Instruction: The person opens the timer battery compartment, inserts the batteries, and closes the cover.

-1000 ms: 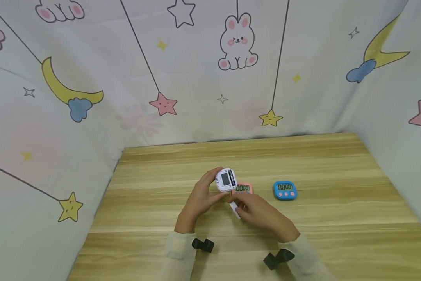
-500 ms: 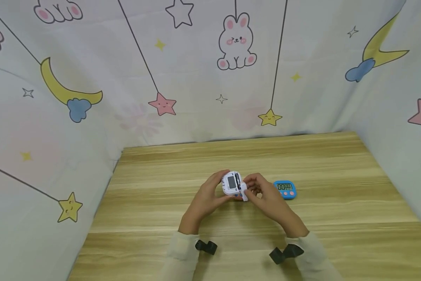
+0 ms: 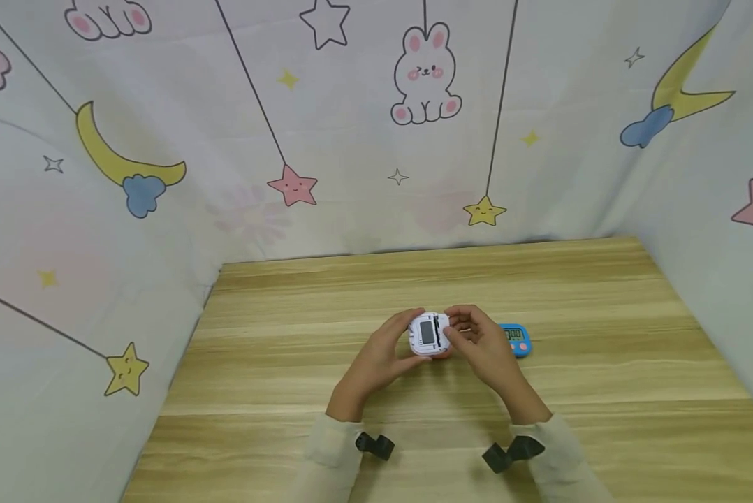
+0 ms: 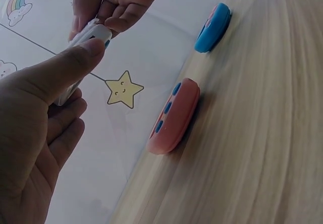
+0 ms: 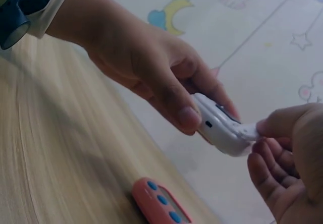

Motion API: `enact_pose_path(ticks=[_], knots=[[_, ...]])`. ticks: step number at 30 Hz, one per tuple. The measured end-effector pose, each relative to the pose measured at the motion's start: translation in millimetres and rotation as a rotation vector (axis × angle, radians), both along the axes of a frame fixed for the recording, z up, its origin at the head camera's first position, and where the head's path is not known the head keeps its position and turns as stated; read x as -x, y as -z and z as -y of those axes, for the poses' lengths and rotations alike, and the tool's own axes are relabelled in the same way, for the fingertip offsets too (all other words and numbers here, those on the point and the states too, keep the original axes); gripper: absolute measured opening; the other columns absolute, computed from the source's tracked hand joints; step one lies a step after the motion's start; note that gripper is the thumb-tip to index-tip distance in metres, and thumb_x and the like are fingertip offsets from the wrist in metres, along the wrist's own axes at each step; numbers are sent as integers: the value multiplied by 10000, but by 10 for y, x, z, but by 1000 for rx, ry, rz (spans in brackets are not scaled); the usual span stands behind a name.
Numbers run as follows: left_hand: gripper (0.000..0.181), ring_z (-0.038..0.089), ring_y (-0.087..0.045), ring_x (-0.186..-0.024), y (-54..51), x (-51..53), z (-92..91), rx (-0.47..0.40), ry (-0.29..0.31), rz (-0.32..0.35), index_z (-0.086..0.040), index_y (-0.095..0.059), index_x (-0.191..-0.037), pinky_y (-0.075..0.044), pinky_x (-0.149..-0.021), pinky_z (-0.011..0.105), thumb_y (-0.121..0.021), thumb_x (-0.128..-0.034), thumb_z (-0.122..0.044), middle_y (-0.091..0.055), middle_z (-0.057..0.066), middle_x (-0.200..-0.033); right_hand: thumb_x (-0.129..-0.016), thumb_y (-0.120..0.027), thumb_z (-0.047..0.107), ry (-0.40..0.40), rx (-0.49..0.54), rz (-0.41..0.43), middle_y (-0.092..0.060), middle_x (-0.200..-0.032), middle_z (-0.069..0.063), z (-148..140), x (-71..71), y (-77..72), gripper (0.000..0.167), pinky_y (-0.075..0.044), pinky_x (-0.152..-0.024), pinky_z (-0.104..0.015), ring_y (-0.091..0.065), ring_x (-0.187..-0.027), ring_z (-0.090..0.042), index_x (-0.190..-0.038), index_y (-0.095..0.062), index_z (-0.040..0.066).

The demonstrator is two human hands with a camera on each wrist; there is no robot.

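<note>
In the head view, my left hand [image 3: 383, 360] grips a white digital timer [image 3: 425, 334] between thumb and fingers, its back turned up toward me. A dark slot shows along the timer's right side. From the right, my right hand [image 3: 486, 356] pinches a small white battery cover [image 5: 247, 131] against that side, thumb on top. Whether the cover sits flush I cannot tell. Below the held timer, a pink timer [image 4: 177, 117] with blue buttons lies on the table, mostly hidden in the head view.
A blue timer [image 3: 519, 340] lies just beyond my right hand, partly covered by it. The wood-grain table [image 3: 276, 377] is bordered by a white curtain [image 3: 351, 126] printed with stars, moons and rabbits.
My right hand has raised the white cover from below the timer to its right side. My left hand has shifted right with the timer, over the pink one. The slot now looks narrower.
</note>
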State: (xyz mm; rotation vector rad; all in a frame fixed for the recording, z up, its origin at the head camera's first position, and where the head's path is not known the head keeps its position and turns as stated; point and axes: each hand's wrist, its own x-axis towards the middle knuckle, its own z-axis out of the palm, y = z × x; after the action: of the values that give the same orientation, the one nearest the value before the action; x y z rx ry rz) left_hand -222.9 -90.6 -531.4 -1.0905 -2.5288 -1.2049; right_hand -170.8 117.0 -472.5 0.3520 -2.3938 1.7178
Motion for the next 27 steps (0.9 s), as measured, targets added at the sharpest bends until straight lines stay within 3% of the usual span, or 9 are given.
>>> enact_pose_path(ticks=[10,18,27], knots=[[800,138,-434,-1321,2,-9,-13,18,9,-7,-180,-392,-1482,-400,-1063,320,-815,-805,-226,-469,-1,-1438,-919,-693,131,56,-13,-37,-648,-1017,-63,-62,172,392,256,-548,-767,-267,-609,-904,-181,-1161,-639,66],[787,151,-451,-1310,-1,-12,-24,-12,30,-53,-112,-419,-1459,-403,-1059,312,-827,-790,-187,-482,12,-1424,-903,-714,147,92,-34,-79,-641,-991,-29,-54,183,422,211,-561,-733,-269,-601,-855,-166,-1100,-657,96],[791,149,-454,-1308,11,-12,-31,-25,34,-72,-131,-413,-1466,-408,-1056,315,-824,-792,-192,-475,9,-1431,-896,-715,119,58,-42,-58,-620,-1030,-40,-57,197,424,200,-548,-704,-264,-597,-845,-182,-1082,-644,103]])
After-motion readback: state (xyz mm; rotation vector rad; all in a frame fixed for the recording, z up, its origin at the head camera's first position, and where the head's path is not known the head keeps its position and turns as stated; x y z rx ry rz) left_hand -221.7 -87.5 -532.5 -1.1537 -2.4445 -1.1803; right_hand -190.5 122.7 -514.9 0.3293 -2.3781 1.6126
